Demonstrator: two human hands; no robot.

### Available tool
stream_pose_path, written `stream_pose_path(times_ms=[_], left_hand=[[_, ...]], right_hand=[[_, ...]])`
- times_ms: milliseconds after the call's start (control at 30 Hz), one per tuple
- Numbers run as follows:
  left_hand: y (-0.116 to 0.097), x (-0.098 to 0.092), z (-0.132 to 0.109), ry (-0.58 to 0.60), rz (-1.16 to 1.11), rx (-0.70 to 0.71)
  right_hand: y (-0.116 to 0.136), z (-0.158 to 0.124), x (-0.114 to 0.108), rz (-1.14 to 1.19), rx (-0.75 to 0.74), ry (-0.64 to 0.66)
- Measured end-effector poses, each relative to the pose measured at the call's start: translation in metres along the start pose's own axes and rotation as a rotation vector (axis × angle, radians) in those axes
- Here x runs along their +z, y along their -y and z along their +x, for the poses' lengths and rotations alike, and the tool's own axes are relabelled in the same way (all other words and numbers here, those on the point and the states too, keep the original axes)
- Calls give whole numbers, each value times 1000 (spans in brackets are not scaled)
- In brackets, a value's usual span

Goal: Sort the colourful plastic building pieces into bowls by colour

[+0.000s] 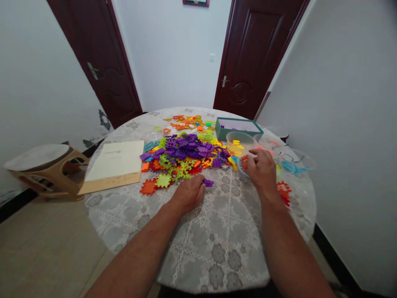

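Observation:
A heap of coloured plastic interlocking pieces [186, 151] lies in the middle of a round table [217, 248]. My left hand [190, 193] rests knuckles-up on the cloth, fingers closed on a small purple piece [208, 182] at its fingertips. My right hand [262, 169] is curled over the rim of a clear plastic bowl [243, 164] that holds orange pieces; whether the fingers hold anything is hidden. A second clear bowl [240, 142] with yellow pieces stands just behind it.
A green box [237, 127] sits at the back right. More clear containers [293, 161] and orange pieces [283, 191] lie at the right edge. A cream board [116, 163] lies on the left. A low stool [43, 167] stands left of the table. Two dark doors are behind.

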State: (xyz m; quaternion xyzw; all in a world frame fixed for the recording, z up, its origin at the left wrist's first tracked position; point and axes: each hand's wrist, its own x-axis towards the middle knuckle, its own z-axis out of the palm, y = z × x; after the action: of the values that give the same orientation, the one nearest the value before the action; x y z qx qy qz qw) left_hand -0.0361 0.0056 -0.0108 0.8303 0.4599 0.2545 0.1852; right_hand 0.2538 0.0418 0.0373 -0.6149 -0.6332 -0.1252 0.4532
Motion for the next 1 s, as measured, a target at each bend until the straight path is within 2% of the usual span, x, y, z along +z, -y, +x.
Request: stream_pose_path(times_ms=[100, 167, 233, 367, 433, 500, 567, 733, 867, 1000], left_hand=[[4, 1, 1, -48, -26, 41], [5, 1, 1, -80, -30, 70], [5, 1, 2, -70, -4, 72], [1, -1, 2, 16, 115, 33], [0, -2, 2, 28, 156, 23], [0, -2, 1, 29, 172, 19], [0, -1, 0, 29, 172, 17], [3, 1, 1, -19, 135, 9], [5, 2, 2, -52, 112, 4], [5, 1, 2, -55, 85, 15]], right_hand=[[-6, 3, -2, -13, 26, -60], [-10, 2, -1, -60, 47, -26], [-12, 0, 1, -144, 90, 101], [-3, -4, 4, -364, 178, 437], [3, -2, 4, -437, 193, 533], [9, 0, 3, -475, 190, 563], [12, 2, 2, -483, 175, 525], [10, 0, -2, -365, 106, 319], [9, -2, -1, -256, 85, 247], [29, -8, 3, 1, -42, 215]])
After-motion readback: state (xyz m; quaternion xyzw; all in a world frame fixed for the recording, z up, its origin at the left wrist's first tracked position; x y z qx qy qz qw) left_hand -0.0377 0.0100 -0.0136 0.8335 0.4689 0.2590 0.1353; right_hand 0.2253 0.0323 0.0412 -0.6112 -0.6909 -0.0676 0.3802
